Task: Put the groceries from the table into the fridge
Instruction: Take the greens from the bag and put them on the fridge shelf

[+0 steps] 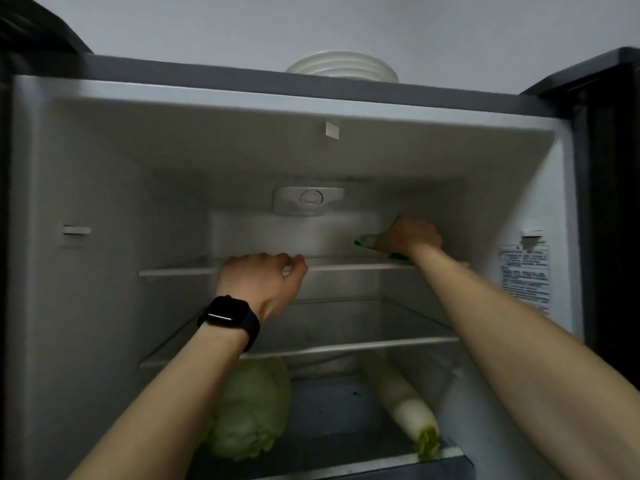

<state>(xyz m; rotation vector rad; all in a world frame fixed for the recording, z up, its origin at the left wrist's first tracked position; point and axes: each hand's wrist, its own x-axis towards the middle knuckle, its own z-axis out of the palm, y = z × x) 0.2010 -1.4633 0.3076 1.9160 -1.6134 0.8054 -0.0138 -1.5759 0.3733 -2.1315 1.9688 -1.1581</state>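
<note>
The right hand should lay its gripped green-and-white item flat in the back right corner of the top shelf, left hand gripping the front edge.

1. A single wide-angle camera, worn on the person's head, stands close in front of the open white-lined fridge. It faces straight into the upper compartment, tilted slightly upward.
2. It sits near enough that both bare forearms run in from the bottom corners. The left hand grips the front edge of the upper glass shelf. The right hand holds a green-and-white packet at the far right.
3. The top of the view takes in a white ribbed bowl on the fridge top and the pale wall behind.
4. The bottom reaches a pale green cabbage and a long white radish, near, under the lower glass shelf.
</note>
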